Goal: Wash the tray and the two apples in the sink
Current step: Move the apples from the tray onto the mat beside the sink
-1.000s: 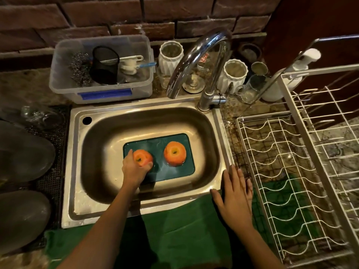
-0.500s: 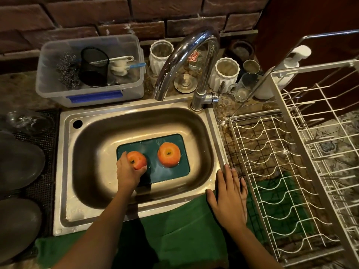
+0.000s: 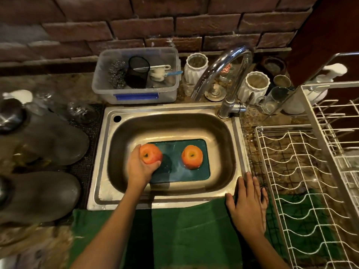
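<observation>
Left hand fingers clamped round apple, above tray's left end in sink. 2nd apple on tray. Right hand flat, fingers straight, on sink corner. Apples likely firm, wet-slippery: cup whole. Tray stiff: grip edge.

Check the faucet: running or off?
Off, as far as shows: no stream falls from the faucet spout into the sink, and the tray below looks undisturbed.

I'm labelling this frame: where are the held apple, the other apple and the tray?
Held apple point(image 3: 150, 153), head view, its top by the stem.
Other apple point(image 3: 192, 156), head view, its top.
Tray point(image 3: 174, 150), head view, bare middle.
</observation>
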The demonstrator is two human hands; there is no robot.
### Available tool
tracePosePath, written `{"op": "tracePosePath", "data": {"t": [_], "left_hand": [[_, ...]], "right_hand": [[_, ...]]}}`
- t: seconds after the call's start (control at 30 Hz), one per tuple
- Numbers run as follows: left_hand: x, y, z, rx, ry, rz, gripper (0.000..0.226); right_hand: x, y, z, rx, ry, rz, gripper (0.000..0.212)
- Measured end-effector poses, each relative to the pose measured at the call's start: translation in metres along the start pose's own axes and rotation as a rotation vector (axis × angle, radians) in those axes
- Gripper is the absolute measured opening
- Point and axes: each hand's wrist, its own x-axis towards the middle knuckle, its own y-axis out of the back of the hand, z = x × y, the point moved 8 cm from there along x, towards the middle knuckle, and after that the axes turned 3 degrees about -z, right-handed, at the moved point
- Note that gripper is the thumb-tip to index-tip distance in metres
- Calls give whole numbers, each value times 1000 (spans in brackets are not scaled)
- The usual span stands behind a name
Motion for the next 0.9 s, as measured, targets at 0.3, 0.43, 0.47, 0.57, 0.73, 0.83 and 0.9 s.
{"op": "tracePosePath", "data": {"t": [0.3, 0.43, 0.47, 0.57, 0.73, 0.83, 0.9], "left_hand": [[-97, 102, -50, -79, 47, 263, 89], [-135, 128, -98, -101, 170, 360, 93], [-143, 131, -109, -112, 201, 372, 94], [-158, 136, -130, -136, 256, 397, 94], [-163, 132, -143, -134, 275, 391, 96], [-160, 131, -144, -112, 261, 369, 99], [-153, 131, -143, -84, 262, 327, 102]], "right_hand": [[-2, 4, -3, -35, -13, -3, 67], [-2, 6, -4, -5, 6, 23, 72], [-3, 8, -5, -2, 17, 36, 72], [-3, 10, -7, -5, 12, 42, 69], [-3, 12, -7, 39, -4, 79, 70], [-4, 11, -6, 41, 2, 92, 70], [-2, 10, -5, 27, -8, 71, 66]]}}
